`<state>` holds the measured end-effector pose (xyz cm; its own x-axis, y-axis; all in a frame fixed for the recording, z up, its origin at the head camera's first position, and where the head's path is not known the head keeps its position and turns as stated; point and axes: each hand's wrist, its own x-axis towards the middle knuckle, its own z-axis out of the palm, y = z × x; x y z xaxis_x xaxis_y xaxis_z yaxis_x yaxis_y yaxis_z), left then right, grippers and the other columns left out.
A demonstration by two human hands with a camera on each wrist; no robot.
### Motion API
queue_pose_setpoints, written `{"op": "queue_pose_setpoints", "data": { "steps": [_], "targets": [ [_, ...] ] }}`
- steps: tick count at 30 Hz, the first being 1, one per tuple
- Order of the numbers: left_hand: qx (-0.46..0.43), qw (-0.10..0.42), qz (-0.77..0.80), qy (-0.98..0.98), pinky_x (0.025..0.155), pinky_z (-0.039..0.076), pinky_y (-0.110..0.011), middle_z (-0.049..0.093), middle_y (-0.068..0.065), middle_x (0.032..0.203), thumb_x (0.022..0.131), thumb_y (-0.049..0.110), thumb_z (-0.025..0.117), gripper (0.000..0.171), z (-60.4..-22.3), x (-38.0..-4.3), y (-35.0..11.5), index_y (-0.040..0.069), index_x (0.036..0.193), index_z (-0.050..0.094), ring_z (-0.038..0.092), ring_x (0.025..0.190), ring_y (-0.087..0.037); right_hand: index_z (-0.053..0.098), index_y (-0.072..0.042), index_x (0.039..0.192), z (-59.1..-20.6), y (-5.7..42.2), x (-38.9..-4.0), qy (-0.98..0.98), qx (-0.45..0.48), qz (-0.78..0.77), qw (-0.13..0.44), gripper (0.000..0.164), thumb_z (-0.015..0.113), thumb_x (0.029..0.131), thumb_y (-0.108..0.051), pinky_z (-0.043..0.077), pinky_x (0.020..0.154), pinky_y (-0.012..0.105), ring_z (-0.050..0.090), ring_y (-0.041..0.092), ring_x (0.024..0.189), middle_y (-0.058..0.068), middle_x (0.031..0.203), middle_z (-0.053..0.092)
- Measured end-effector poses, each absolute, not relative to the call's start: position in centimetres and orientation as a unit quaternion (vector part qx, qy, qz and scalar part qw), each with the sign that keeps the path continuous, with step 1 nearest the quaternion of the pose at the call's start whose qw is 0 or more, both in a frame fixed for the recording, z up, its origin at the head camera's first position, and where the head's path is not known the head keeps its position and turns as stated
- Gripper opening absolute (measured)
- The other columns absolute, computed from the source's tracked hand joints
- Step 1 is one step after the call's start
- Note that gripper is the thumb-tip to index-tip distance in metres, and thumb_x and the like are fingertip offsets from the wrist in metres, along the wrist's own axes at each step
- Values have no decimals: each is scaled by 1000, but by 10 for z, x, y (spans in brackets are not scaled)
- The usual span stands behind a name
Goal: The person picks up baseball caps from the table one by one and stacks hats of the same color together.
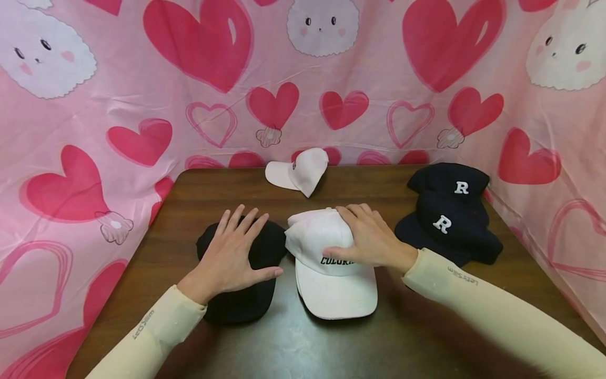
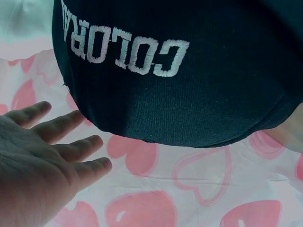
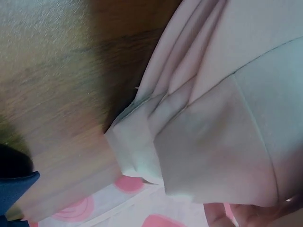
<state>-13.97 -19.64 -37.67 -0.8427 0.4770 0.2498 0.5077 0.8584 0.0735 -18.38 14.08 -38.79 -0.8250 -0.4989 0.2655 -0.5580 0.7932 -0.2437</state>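
Note:
My left hand (image 1: 229, 250) is over a black cap (image 1: 241, 305), its fingers straight and spread. In the left wrist view, the palm and fingers (image 2: 75, 149) stand beside the black cap (image 2: 142, 109), which has white lettering. Right of it, a white cap (image 1: 337, 295) with dark lettering lies brim toward me. My right hand (image 1: 371, 237) rests on the right side of its crown, thumb stretched across the front and partly covering the letters. Up close, the right wrist view shows the white cap's panels (image 3: 213, 146) and only fingertips at the bottom edge.
A pale pink cap (image 1: 310, 171) lies at the table's back edge. Navy caps (image 1: 461, 223) with a white R overlap on the right. The brown wooden table (image 1: 293, 347) is enclosed by a pink heart-patterned cloth (image 1: 317, 73).

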Motion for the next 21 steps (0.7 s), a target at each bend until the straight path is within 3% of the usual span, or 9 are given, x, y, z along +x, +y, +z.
{"op": "queue_pose_setpoints", "data": {
  "steps": [8,15,21],
  "targets": [
    [-256,109,-76,-957,124,6,-59,37,-17,162,76,91,54,114,-376,-140,-198,14,159,38,18,154,-43,49,-12,151,-382,137,-180,-942,278,164,90,110,60,73,-89,34,101,51,46,30,127,10,142,53],
    [-264,120,-72,-954,125,6,-59,37,-17,162,76,90,54,114,-374,-144,-194,13,159,39,19,153,-43,56,-11,145,-368,138,-183,-940,260,200,96,89,65,84,-74,30,106,52,46,31,128,11,141,55],
    [-264,110,-64,-956,125,5,-58,37,-17,162,76,90,54,114,-370,-150,-190,12,158,41,19,153,-43,54,-5,146,-353,141,-202,-943,233,227,68,83,61,91,-67,30,104,54,46,34,132,15,142,56]
  ]
}}
